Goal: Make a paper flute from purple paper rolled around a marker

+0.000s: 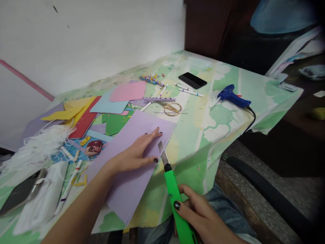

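Observation:
A large sheet of purple paper [127,179] lies slanted along the table's front edge. My left hand [137,150] rests on it with fingers spread, holding nothing. In my right hand [195,210] is a green utility knife [175,203], its blade extended upward beside the paper's right edge, close to my left thumb. Whether the blade touches the paper is unclear. Gold-handled scissors [172,108] and a purple paper strip [159,99] are beyond the sheet.
Coloured papers [83,118], white yarn [43,145] and a red round case [93,147] sit at left. Farther back are markers [190,92], a black phone [192,80] and a blue glue gun [235,96] with its cord. A chair arm [264,189] stands at right.

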A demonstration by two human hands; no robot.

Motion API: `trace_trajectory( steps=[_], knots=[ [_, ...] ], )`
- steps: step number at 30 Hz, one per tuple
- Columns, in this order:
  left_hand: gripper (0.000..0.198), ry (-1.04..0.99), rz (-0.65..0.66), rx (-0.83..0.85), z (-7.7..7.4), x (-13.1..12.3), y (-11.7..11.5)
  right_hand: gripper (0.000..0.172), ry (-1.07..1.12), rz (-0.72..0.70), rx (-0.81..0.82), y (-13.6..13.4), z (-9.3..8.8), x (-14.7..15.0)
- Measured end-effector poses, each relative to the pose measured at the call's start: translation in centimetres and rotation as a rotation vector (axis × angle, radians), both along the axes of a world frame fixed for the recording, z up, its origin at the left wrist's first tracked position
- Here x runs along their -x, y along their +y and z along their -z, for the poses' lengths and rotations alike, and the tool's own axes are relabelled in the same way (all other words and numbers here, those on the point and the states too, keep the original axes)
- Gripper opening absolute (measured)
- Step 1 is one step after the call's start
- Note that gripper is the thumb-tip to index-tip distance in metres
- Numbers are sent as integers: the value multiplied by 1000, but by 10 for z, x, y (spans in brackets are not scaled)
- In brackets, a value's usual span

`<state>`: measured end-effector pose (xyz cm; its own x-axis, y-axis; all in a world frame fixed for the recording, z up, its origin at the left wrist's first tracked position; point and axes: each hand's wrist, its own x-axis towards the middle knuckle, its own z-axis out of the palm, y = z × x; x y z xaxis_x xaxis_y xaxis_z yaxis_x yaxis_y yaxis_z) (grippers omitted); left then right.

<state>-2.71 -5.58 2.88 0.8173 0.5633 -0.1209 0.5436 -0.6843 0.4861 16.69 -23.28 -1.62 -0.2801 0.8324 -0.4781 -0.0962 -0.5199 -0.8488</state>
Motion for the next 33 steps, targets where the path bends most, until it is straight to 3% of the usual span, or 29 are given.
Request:
trace_trajectory(
  steps=[4, 12, 25, 33],
  knots=[
    [63, 52, -123, -134, 10, -14, -8, 48, 68, 23, 61, -2, 2, 1],
    [58, 214, -29, -357, 21, -19, -17, 51, 113, 42, 128, -7, 6, 2],
    [62, 197, -19, -384, 23, -15, -18, 47, 142, 40, 64, 4, 0, 4],
    [58, 217, -24, -347, 18, -19, -19, 47, 147, 54, 118, -2, 1, 2]
  ],
)
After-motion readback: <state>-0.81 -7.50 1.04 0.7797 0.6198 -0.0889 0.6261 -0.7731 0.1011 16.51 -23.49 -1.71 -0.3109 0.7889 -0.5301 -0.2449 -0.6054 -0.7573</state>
